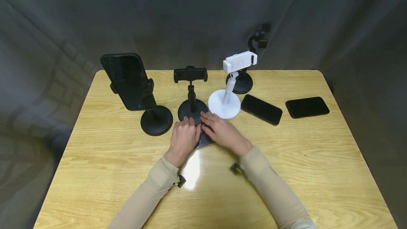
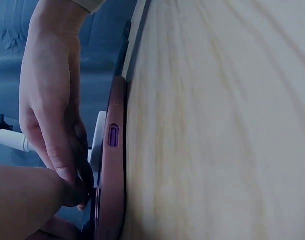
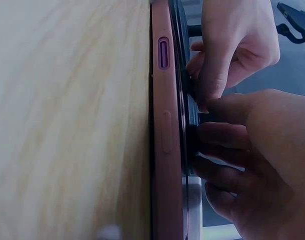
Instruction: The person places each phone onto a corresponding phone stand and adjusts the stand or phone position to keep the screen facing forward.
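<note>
A phone in a pinkish case (image 1: 205, 140) lies flat on the wooden table, partly covered by both hands. Its bottom edge with the charging port shows in both wrist views. Right behind it stands a small black phone stand (image 1: 192, 98) with a round base and nothing in its clamp. My left hand (image 1: 183, 139) and right hand (image 1: 225, 133) meet over the phone's far end, at the front of that base. In the right wrist view the thumbs come close together and bent fingertips touch down at a dark surface. Whether they pinch something there is hidden.
On the left, a black stand (image 1: 156, 120) holds an upright phone (image 1: 128, 80). A white stand (image 1: 225, 103) is right of the hands, with another black stand (image 1: 243, 82) behind it. Two dark phones, one nearer (image 1: 261, 109) and one farther right (image 1: 307, 107), lie flat.
</note>
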Tool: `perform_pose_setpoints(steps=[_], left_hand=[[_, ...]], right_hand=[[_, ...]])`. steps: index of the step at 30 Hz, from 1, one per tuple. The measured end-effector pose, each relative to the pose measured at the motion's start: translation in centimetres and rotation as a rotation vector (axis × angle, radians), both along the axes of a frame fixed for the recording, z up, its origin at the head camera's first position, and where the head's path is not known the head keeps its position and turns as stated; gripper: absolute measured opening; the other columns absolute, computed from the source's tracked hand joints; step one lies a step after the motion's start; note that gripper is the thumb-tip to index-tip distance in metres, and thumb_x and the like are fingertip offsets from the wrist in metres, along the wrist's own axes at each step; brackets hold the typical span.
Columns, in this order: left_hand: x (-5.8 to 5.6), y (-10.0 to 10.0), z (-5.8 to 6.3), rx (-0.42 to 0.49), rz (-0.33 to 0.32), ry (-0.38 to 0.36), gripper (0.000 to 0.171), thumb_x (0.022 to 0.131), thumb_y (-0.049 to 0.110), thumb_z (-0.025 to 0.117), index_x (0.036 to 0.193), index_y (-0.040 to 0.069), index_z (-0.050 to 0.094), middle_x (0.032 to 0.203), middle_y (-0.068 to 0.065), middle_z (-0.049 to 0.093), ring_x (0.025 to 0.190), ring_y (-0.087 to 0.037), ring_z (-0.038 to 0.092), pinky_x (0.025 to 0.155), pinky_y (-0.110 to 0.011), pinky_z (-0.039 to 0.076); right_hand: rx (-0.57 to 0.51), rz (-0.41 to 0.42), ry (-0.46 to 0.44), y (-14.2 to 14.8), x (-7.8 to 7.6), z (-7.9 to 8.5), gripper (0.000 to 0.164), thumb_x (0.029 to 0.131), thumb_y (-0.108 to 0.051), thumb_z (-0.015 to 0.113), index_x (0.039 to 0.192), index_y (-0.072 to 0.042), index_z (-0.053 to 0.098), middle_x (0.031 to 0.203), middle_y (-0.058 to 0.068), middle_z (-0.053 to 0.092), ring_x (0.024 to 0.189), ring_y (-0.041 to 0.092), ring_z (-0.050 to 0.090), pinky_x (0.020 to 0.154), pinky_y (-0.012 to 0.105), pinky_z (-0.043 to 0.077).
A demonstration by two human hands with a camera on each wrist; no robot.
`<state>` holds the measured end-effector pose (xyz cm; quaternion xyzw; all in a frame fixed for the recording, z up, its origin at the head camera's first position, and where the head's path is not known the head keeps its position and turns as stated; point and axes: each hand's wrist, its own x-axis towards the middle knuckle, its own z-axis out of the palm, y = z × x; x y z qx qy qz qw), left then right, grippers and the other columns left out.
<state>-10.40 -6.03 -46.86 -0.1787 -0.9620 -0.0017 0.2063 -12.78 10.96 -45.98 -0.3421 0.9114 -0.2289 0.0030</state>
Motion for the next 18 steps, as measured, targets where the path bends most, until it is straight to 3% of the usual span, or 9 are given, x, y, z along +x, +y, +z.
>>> perform_pose_setpoints(steps=[9,18], left_hand=[[-0.2,-0.8,0.0,0.045,-0.062,0.008,0.040,0.091,0.032,0.055,0.096,-0.005,0.071,0.092,-0.021,0.070,0.072,-0.027,0.066,0.065,-0.038,0.054],[-0.2,-2.7,-0.1,0.340,-0.124,-0.116,0.034,0.090,0.029,0.059,0.098,-0.001,0.073,0.099,-0.018,0.071,0.087,-0.027,0.067,0.074,-0.042,0.056]], right_hand=[[-0.014,-0.004,0.027,0.0,-0.1,-0.2,0.042,0.095,-0.026,0.053,0.128,0.000,0.058,0.140,0.015,0.048,0.127,0.029,0.044,0.108,0.043,0.033],[-0.029,-0.014,0.027,0.0,0.0,-0.3,0.041,0.096,-0.027,0.053,0.127,-0.001,0.059,0.140,0.013,0.049,0.127,0.027,0.044,0.105,0.041,0.038]])
